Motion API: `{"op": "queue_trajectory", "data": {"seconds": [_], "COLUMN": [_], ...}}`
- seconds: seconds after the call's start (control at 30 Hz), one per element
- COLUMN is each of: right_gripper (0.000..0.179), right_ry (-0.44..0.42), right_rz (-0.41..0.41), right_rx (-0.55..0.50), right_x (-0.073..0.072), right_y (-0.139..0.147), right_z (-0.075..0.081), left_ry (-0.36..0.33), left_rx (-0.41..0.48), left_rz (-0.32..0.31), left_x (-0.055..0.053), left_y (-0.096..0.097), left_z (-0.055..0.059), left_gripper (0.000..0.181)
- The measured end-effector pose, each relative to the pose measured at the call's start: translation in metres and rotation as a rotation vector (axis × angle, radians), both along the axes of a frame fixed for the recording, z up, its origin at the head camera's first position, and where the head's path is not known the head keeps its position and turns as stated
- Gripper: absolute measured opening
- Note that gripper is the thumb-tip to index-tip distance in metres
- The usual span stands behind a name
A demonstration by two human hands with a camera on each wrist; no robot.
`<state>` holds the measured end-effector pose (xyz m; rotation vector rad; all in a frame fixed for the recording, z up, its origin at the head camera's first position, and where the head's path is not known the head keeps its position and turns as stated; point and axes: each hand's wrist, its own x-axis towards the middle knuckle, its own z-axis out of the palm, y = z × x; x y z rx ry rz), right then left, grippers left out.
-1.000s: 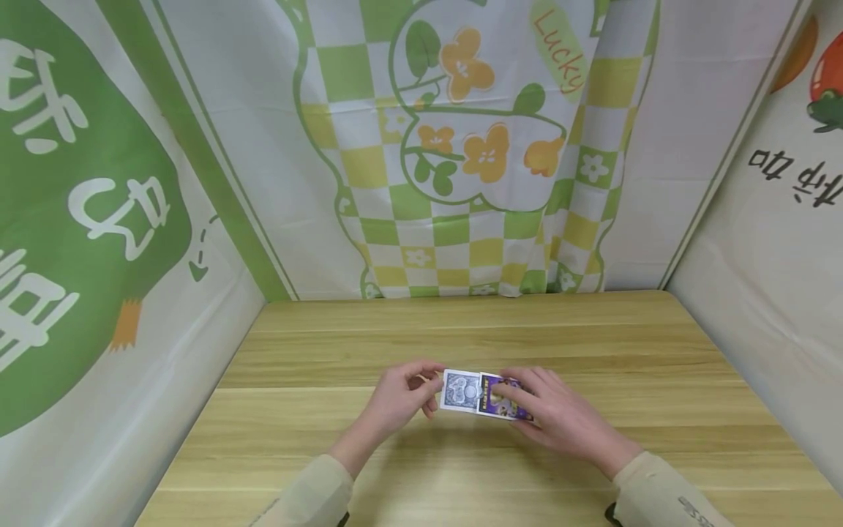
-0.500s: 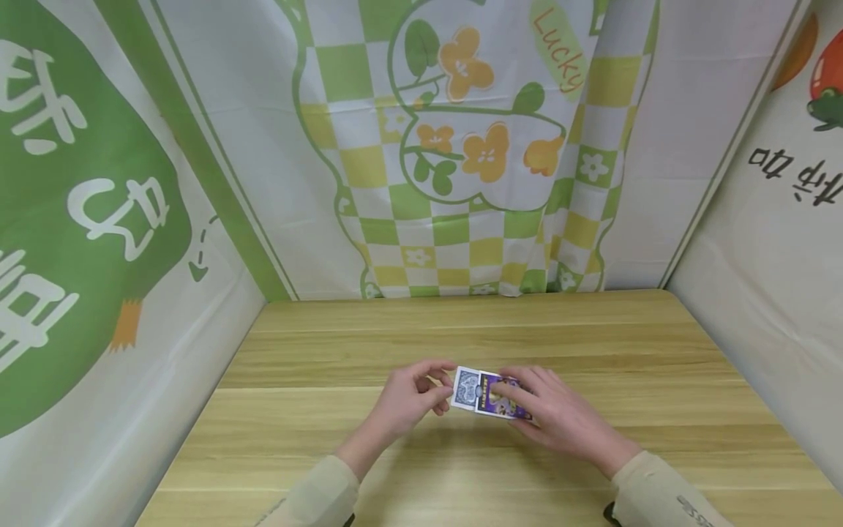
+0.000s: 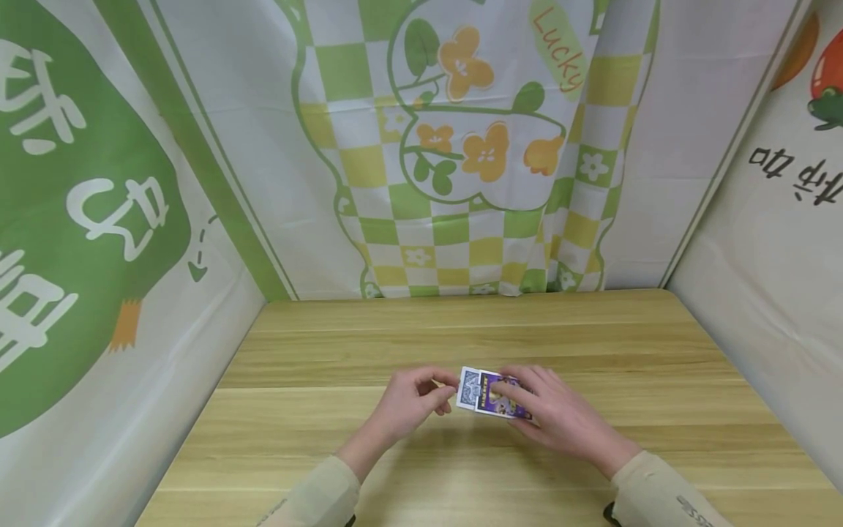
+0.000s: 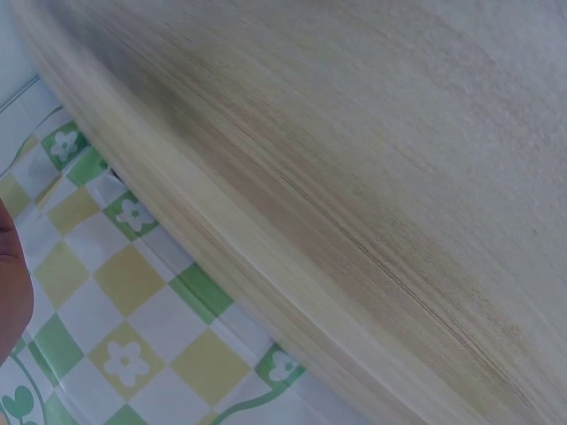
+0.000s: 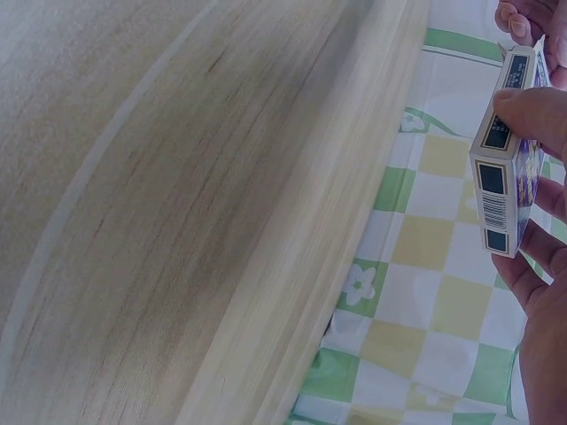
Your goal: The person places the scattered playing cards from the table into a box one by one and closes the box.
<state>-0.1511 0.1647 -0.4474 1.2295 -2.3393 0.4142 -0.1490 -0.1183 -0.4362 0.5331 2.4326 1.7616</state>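
A deck of blue-backed playing cards (image 3: 470,388) sticks out of the left end of a purple card box (image 3: 494,396). My right hand (image 3: 556,413) grips the box, index finger lying across its top face and thumb along the near side. In the right wrist view the box (image 5: 496,168) shows a white side with dark panels and a barcode, the thumb pressed on its edge. My left hand (image 3: 413,399) has its thumb and index fingertips right at the outer end of the cards, its other fingers loosely bent. The left wrist view catches only a sliver of the hand (image 4: 13,283).
Box and hands are over a wooden table (image 3: 316,439). A checked green and yellow curtain (image 3: 461,249) hangs behind its back edge. Printed cloth walls stand at the left (image 3: 217,307) and right (image 3: 757,278).
The left hand has moved right, and the cards have slid further into the box, so less of their blue back shows. The right hand and the box have stayed in place.
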Motion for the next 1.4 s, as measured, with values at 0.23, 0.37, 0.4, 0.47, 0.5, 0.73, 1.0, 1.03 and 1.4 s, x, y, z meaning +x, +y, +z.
{"op": "queue_trajectory", "data": {"seconds": [0.23, 0.37, 0.4, 0.47, 0.5, 0.73, 1.0, 1.03, 1.4], "right_gripper": [0.067, 0.068, 0.068, 0.069, 0.069, 0.07, 0.072, 0.072, 0.07], "right_ry": [0.002, 0.003, 0.005, 0.008, 0.009, 0.014, 0.025, 0.025, 0.006], "right_rz": [-0.003, 0.001, 0.003, 0.005, 0.006, 0.005, 0.007, 0.007, -0.008], "right_rx": [-0.001, -0.009, -0.012, -0.015, -0.016, -0.022, -0.028, -0.029, -0.02], "right_x": [-0.0002, -0.0004, -0.0004, -0.0007, -0.0009, -0.0012, -0.0004, -0.0004, -0.0004], "right_y": [0.0, 0.0, 0.0, 0.0002, 0.0002, -0.0002, -0.0005, -0.0004, -0.0007], "right_z": [-0.0005, -0.0005, -0.0005, -0.0004, -0.0003, 0.0009, 0.0013, 0.0012, 0.0026], "left_ry": [-0.026, -0.032, -0.031, -0.029, -0.03, -0.023, -0.008, -0.005, 0.089], "left_rx": [-0.004, 0.005, 0.006, 0.015, 0.018, 0.018, -0.029, -0.036, -0.102], "left_rz": [-0.009, -0.02, -0.023, -0.028, -0.03, -0.038, -0.075, -0.08, -0.117], "left_x": [0.0017, 0.0022, 0.0025, 0.0028, 0.003, 0.0032, 0.0024, 0.0021, 0.0023], "left_y": [-0.0007, -0.0007, -0.0006, -0.0003, -0.0001, 0.0009, 0.0005, 0.0006, 0.002], "left_z": [0.0014, 0.0013, 0.0014, 0.0013, 0.0013, -0.0003, -0.0018, -0.0017, -0.0006], "left_gripper": [0.014, 0.017, 0.018, 0.021, 0.022, 0.03, 0.029, 0.029, 0.033]}}
